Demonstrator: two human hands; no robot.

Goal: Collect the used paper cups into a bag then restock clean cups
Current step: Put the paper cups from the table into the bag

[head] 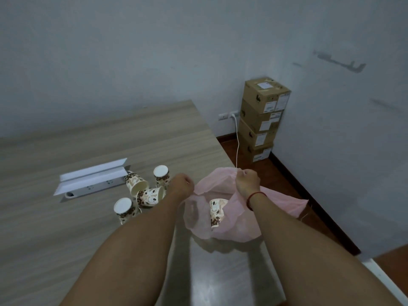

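A thin pink plastic bag (223,230) hangs open at the right edge of the wooden table (66,239). One paper cup with a coffee-bean print (216,212) lies inside it. My left hand (182,184) grips the bag's left rim and my right hand (247,183) grips its far right rim, holding the mouth apart. Several more cups sit on the table just left of the bag: one upside down at the back (161,174), one upside down nearer me (124,209), and two on their sides (136,183) (150,196).
An open white flap (92,175) covers a recessed power socket strip (97,187) in the table. Stacked cardboard boxes (261,120) stand in the corner on the dark floor. A white cable (237,149) runs down from a wall outlet.
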